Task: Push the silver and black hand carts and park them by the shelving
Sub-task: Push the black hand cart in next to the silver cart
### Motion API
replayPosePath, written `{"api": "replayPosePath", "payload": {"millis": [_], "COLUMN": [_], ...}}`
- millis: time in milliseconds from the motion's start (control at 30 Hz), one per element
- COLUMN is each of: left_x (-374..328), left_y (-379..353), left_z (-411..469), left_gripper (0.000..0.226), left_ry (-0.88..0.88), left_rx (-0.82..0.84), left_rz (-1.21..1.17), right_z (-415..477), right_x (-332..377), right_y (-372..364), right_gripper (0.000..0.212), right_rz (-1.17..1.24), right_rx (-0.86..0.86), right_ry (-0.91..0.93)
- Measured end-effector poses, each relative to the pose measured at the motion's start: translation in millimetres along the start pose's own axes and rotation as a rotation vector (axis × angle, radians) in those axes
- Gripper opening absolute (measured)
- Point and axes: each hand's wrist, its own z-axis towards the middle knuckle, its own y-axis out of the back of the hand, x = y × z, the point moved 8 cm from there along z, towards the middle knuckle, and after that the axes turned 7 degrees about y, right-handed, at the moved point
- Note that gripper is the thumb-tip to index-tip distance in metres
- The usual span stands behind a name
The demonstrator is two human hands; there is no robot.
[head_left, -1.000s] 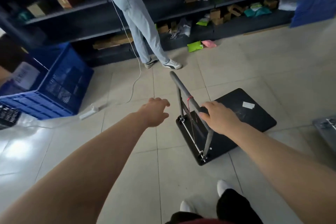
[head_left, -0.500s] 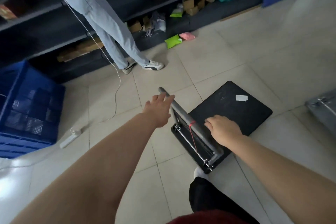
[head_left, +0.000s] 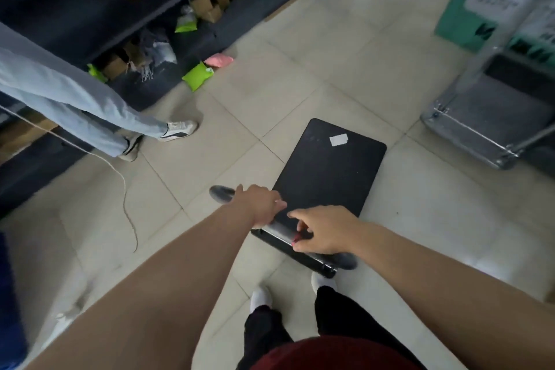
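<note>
The black hand cart [head_left: 329, 171] stands on the tiled floor right in front of me, its flat deck pointing away to the upper right. Its grey handle bar [head_left: 222, 193] runs across just below my hands. My left hand [head_left: 261, 204] is wrapped over the left part of the bar. My right hand [head_left: 326, 233] rests on the bar's right part, with fingers curled around it. The silver hand cart [head_left: 480, 126] sits at the right edge. The dark shelving [head_left: 210, 33] runs along the upper left.
A person in light jeans and white shoes [head_left: 177, 129] stands by the shelving at left, with a thin cord [head_left: 126, 189] trailing on the floor. Green and pink packets [head_left: 198, 75] lie at the shelf base. A green sign [head_left: 492, 0] stands at the upper right.
My left hand has come down onto the handle bar and closed on it. The cart has swung so that its deck points more away from me, and the silver cart has come further into view.
</note>
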Motion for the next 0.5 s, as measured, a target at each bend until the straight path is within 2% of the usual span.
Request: {"api": "replayPosePath", "payload": {"millis": [133,267,367,500], "left_x": [12,26,41,58], "left_y": [15,28,35,36], "left_z": [5,-5,-9,-6], "left_gripper": [0.042,0.045,0.050,0.052], "left_ry": [-0.073,-0.227,-0.297,-0.309], "left_rx": [0.019,-0.069,-0.194,-0.269], "left_rz": [-0.101,0.063,0.095,0.094], "right_z": [-1,-4,-6,-13], "right_x": [-6,-4,-3,-3], "right_y": [7,8,2,1], "right_gripper": [0.055,0.038,0.037,0.042], "right_rz": [-0.025,-0.055,-0.017,-0.111], "right_rx": [-0.068,-0.240,-0.344,-0.440], "right_ry": [-0.087,-0.217,-0.367,-0.546]}}
